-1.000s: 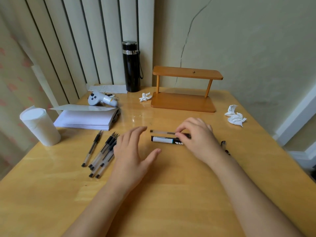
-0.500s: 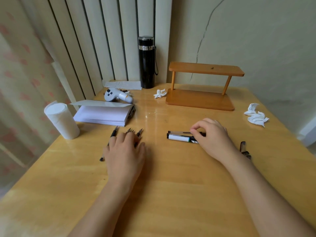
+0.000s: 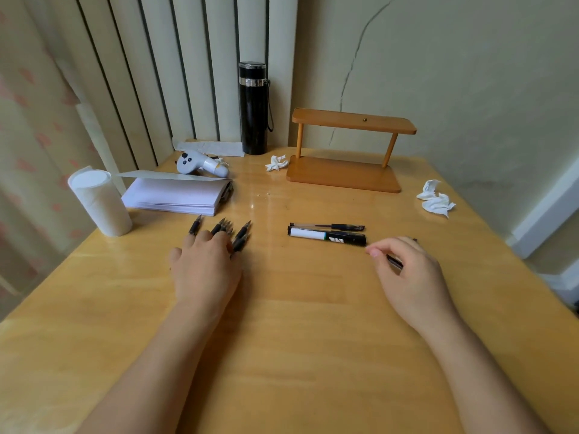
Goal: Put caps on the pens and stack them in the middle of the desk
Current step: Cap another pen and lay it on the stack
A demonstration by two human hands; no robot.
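Two capped pens lie side by side in the middle of the desk (image 3: pixel 297 308): a thin black gel pen (image 3: pixel 326 226) and, just in front of it, a thick marker (image 3: pixel 326 237) with a white and black barrel. Several uncapped black pens (image 3: pixel 242 234) lie at the left, tips pointing away from me. My left hand (image 3: pixel 206 270) rests flat on them, fingers spread, covering their barrels. My right hand (image 3: pixel 410 274) sits to the right of the marker, fingers curled around a small dark pen cap (image 3: pixel 394 262). It hides any other caps.
A white paper roll (image 3: pixel 100 202) and a stack of white paper (image 3: pixel 175 194) stand at the left. Behind are a white controller (image 3: pixel 200 164), a black flask (image 3: pixel 253 108), a wooden shelf (image 3: pixel 344 173) and crumpled tissues (image 3: pixel 435 200).
My left hand moved left onto the uncapped pens. My right hand let go of the capped pens in the middle and drew back to the right, closing on a cap.
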